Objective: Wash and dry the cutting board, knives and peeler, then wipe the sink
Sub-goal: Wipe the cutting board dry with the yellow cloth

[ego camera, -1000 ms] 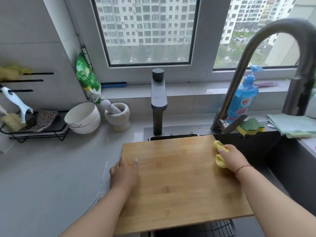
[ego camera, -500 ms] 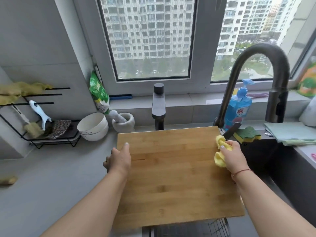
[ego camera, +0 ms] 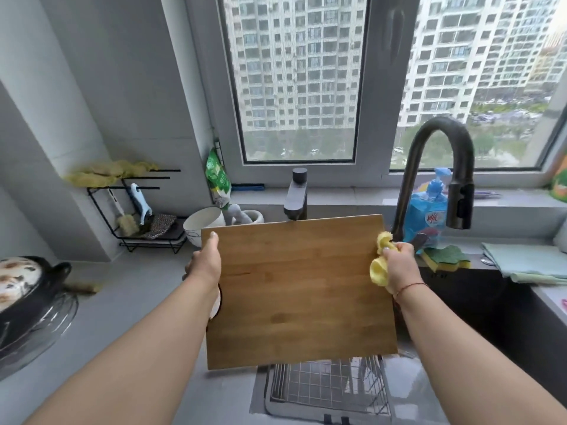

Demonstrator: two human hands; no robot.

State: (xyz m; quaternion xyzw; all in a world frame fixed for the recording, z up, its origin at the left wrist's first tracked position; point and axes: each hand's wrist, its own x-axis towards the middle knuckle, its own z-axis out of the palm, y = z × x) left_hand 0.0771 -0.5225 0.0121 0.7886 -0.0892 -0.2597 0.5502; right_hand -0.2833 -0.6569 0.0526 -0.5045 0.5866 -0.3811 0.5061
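Cutting board (ego camera: pixel 300 289): held between both hands, lifted and tilted above the sink (ego camera: pixel 503 317) and drying rack (ego camera: pixel 328 391). Left hand (ego camera: pixel 204 265) grips its left edge; right hand (ego camera: pixel 399 265) clamps yellow cloth (ego camera: pixel 379 271) against its right edge. Long axis left-right; hands equally near.

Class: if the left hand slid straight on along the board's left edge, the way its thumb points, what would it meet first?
Probably the white bowl just beyond the cutting board's far left corner; the left hand points that way, though depth is unclear.
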